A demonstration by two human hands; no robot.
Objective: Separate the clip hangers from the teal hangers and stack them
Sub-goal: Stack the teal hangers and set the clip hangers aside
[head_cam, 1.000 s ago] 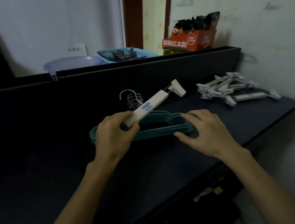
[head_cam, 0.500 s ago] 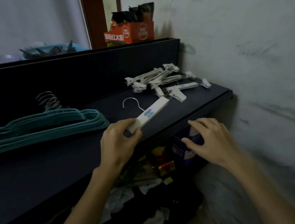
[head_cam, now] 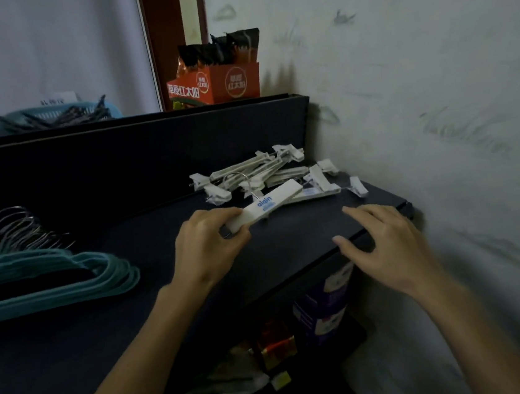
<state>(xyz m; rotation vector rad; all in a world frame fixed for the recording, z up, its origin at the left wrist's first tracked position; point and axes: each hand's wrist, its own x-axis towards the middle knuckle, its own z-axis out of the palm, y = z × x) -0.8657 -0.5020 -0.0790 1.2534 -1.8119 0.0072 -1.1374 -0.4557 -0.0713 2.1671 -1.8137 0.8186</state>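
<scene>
My left hand (head_cam: 207, 246) grips one white clip hanger (head_cam: 272, 203) by its near end, fingers curled round the bar. The bar's long axis runs from that hand up and to the right, so its far end already reaches the edge of the pile of clip hangers (head_cam: 262, 172) at the back right corner of the dark shelf (head_cam: 290, 248), against the wall. The pile lies straight along the line of the bar, beyond it; I judge that setting the hanger down needs only a short push along its own length. My right hand (head_cam: 384, 247) hovers over the shelf's front right edge, fingers spread and loose, holding nothing. It is the nearer hand to the pile's right end, though the left one carries the load.

Counts: one clip hanger in hand. The pile holds several, perhaps five or six; they overlap too much to count. The teal hangers (head_cam: 51, 279) sit well apart at far left, one stack, several deep, number uncertain.
</scene>
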